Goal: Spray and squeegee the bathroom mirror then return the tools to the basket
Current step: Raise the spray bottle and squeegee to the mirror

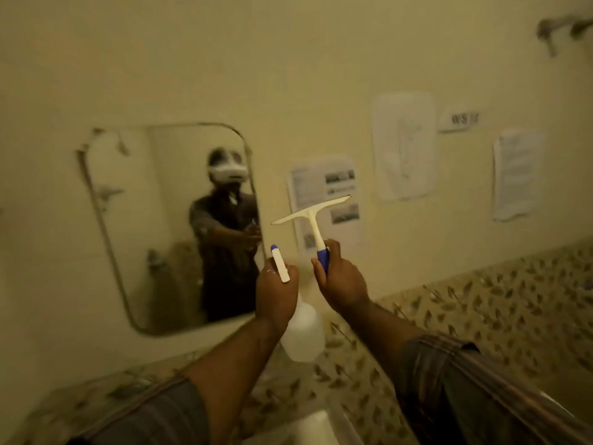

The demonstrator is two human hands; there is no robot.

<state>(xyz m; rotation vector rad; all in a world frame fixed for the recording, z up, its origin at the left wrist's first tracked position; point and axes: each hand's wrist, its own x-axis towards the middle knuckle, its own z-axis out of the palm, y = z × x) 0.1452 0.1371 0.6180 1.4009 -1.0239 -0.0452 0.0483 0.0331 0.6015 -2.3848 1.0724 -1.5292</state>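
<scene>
Cream wall (288, 59), leaf-patterned tile band (513, 300) along its lower part. Mirror (134, 226) with rounded corners hangs left, reflecting a person in a headset. Three printed sheets taped right of it; text too blurred to read. Small tag (462, 120) between the upper sheets reads roughly "WS 12", last characters uncertain. Left hand (276, 293) raised beside the mirror's right edge, fingers wrapped around the neck of a translucent spray bottle (303, 332), white-and-blue nozzle pointing up. Right hand (341, 277) has fingers closed on the blue grip of a white squeegee (313, 216), blade tilted, off the glass.
</scene>
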